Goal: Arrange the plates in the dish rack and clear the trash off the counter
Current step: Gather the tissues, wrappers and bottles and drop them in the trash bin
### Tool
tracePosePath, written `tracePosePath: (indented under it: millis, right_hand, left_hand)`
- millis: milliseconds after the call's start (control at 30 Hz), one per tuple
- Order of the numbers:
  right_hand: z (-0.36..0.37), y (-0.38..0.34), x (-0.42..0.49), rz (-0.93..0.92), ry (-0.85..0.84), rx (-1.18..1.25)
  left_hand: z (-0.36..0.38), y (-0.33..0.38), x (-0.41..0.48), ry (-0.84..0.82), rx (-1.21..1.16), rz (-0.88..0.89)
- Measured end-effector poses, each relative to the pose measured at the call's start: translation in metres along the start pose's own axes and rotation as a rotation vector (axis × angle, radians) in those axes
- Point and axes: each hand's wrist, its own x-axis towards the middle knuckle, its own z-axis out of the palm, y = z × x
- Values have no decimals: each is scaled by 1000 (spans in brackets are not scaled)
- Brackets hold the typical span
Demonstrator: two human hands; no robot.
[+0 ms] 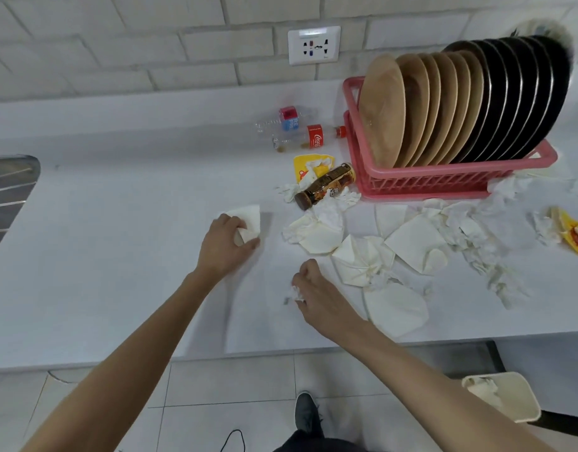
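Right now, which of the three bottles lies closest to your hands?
The brown bottle, on its side among napkins beside the pink dish rack. The red-labelled Coca-Cola bottle and the blue-labelled clear bottle lie farther back, toward the wall.

Pink rack (421,182), tan plates (408,106), black plates (522,99), white counter (118,223)

Setting: kitchen.

Evidence:
- long white countertop (118,223) set against a white brick-pattern wall (118,44)
- white multi-pin wall socket plate (314,45) above the counter
- pink plastic slatted dish rack (427,182) holding upright tan round plates (383,115) and black round plates (515,99)
- grey ridged metal surface (7,197) at the left edge, seemingly a sink drainer
- pale square floor tiles (232,386)
- cream plastic waste bin (509,396) on the floor beside the counter
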Motion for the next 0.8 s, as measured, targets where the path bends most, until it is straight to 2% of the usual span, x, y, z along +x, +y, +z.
tracePosePath:
  millis: [133,333,500,633,800]
  right_hand:
    - [3,9,0,-19,29,107]
    - [-2,0,2,125,65,424]
    - [-12,-18,0,239,35,604]
    - [-14,-22,0,278,58,555]
    - [-26,-16,-6,231,109,569]
  left_hand:
    - [16,4,-43,78,-66,17]
    - [8,24,-82,148,-417,22]
    - [-6,32,-96,278,-641,-169]
    - [-6,27,-109,250,-663,-329]
    - [-6,50,-124,178,-829,-344]
